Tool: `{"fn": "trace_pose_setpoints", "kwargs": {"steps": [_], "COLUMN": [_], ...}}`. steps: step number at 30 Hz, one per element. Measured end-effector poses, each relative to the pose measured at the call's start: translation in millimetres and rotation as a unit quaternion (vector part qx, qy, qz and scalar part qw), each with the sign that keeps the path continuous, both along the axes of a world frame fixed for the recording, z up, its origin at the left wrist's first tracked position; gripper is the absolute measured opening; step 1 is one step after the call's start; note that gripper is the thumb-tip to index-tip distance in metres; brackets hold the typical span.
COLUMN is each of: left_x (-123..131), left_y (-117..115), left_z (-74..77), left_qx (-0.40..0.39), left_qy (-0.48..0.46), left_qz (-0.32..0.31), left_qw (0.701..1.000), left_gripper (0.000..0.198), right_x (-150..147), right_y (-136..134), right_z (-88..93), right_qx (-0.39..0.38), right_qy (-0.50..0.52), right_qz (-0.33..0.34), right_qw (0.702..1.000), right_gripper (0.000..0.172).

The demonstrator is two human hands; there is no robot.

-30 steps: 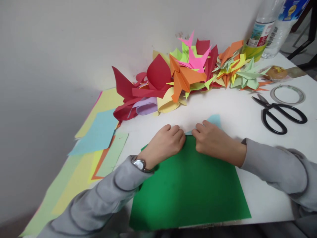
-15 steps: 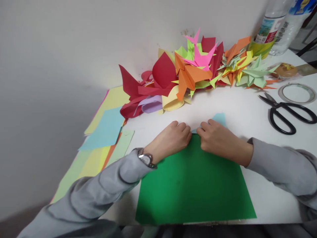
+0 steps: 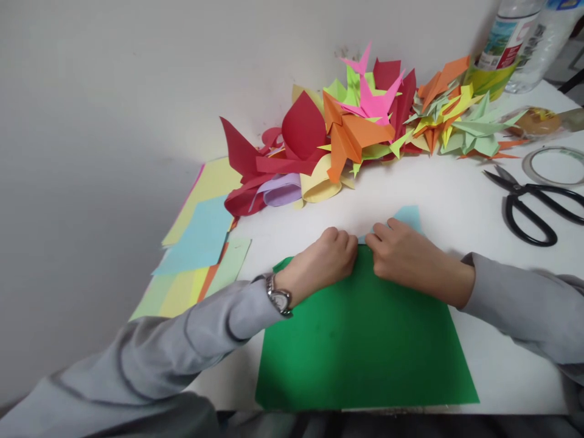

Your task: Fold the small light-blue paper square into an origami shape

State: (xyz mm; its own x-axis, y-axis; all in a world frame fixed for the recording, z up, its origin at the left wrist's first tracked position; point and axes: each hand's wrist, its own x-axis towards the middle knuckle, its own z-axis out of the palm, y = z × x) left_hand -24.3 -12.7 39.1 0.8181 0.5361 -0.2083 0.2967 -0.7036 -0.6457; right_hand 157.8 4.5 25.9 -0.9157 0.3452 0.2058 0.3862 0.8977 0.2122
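Observation:
A large green sheet of paper (image 3: 365,347) lies flat at the table's front edge. My left hand (image 3: 331,258), with a watch on its wrist, is closed at the middle of the sheet's far edge. Beside it, my right hand (image 3: 399,255) is closed on the same edge, knuckles up, a small gap between the two. The fingertips of both hands are hidden under the knuckles. A piece of light blue paper (image 3: 410,218) shows behind my right hand, partly covered by it.
Black-handled scissors (image 3: 529,207) lie open on the right, near a tape roll (image 3: 559,165). Folded paper shapes (image 3: 351,137) in several colours are heaped along the wall. Plastic bottles (image 3: 506,42) stand at the back right. Coloured paper sheets (image 3: 196,237) lie on the left.
My left hand has slid slightly right along the green sheet's far edge, and the sheet's far left corner now shows raised. My right hand keeps its grip. The whole view has shifted slightly.

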Motion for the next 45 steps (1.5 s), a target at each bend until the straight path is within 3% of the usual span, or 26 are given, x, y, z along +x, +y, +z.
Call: {"fn": "trace_pose_setpoints", "kwargs": {"steps": [7,20,38,45], "left_x": [4.8,4.2,-6.0,0.8], "left_y": [-9.0,-2.4,7.4,2.3], "left_z": [-2.7,0.3,10.3,5.0], "left_qx": [0.054,-0.006,-0.047,-0.029], "left_qy": [0.042,0.059,-0.003,0.061], "left_qz": [0.026,0.014,-0.013,-0.013], "left_qw": [0.997,0.998,0.999,0.998], "left_gripper": [0.023,0.025,0.018,0.026], "right_x": [-0.4,-0.6,-1.0,-1.4], "right_y": [-0.2,-0.7,-1.4,-0.8], "right_z": [1.5,3.4,4.2,4.9], "right_qx": [-0.015,-0.015,-0.016,-0.026], "right_qy": [-0.005,-0.024,-0.024,-0.024], "right_qz": [-0.004,-0.007,-0.006,-0.007], "right_qw": [1.000,1.000,1.000,0.999], "right_gripper": [0.028,0.026,0.027,0.028]}}
